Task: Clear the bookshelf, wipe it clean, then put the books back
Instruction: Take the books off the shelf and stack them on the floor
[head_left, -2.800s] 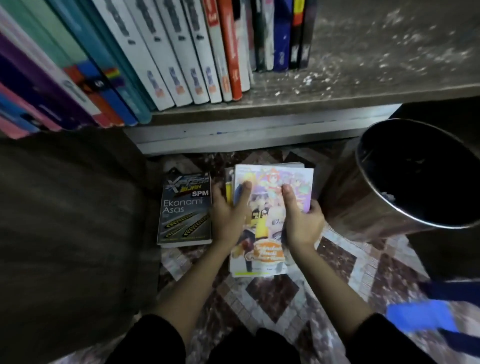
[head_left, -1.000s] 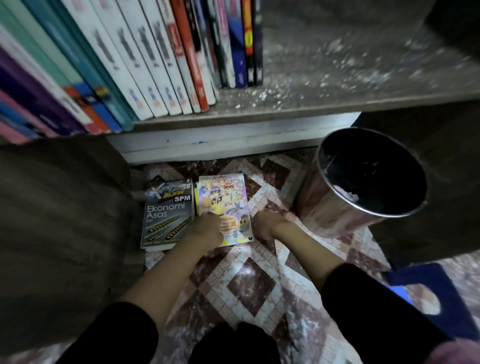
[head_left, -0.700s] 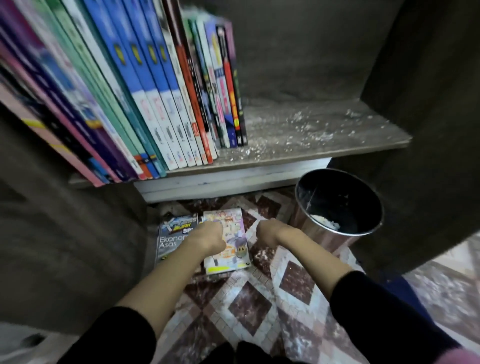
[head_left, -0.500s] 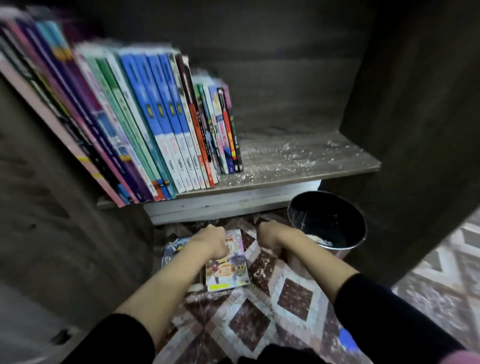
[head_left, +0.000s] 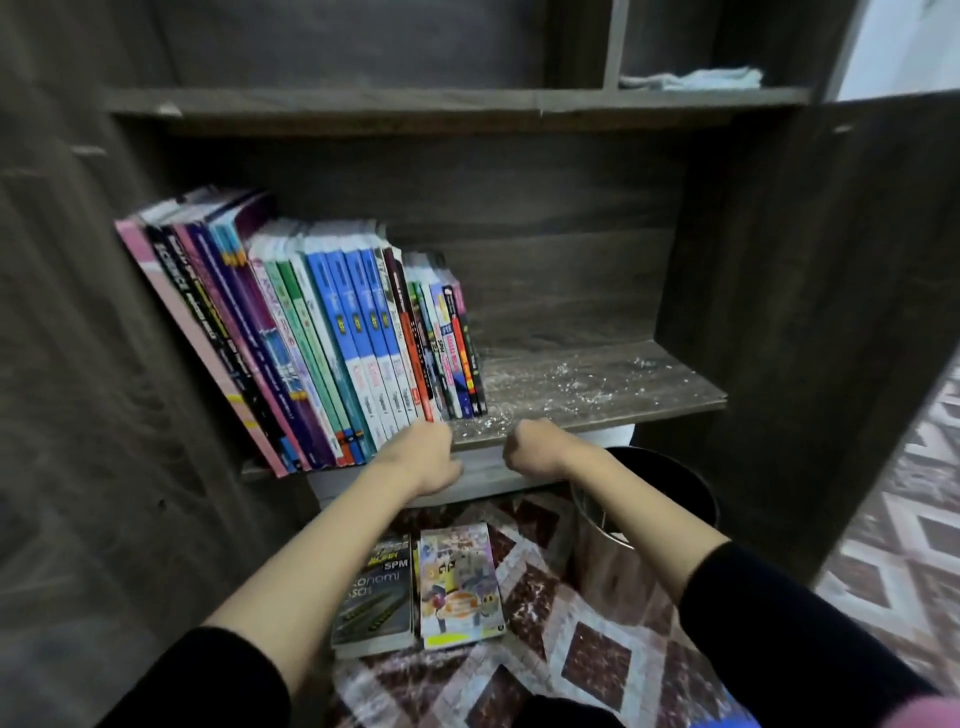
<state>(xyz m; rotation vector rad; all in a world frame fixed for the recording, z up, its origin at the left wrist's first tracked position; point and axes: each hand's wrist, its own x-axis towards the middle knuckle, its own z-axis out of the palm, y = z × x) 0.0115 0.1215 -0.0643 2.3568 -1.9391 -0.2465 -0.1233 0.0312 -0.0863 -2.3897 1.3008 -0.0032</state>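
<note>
I have the left hand (head_left: 421, 457) curled into a fist at the near edge of the dusty dark wooden shelf board (head_left: 597, 387), just below the leaning row of colourful books (head_left: 337, 338) filling its left half. The right hand (head_left: 530, 447) is fisted beside it, and neither holds anything (white crumbs litter the right half). A grey textbook (head_left: 374, 597) and a cartoon-covered book (head_left: 460, 587) lie on the patterned tiled floor (head_left: 587, 660), near a shiny round metal bin (head_left: 644, 519).

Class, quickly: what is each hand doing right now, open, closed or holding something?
Left hand: fingers curled by the shelved books; a grip cannot be told.
Right hand: closed fist, holding nothing.
</note>
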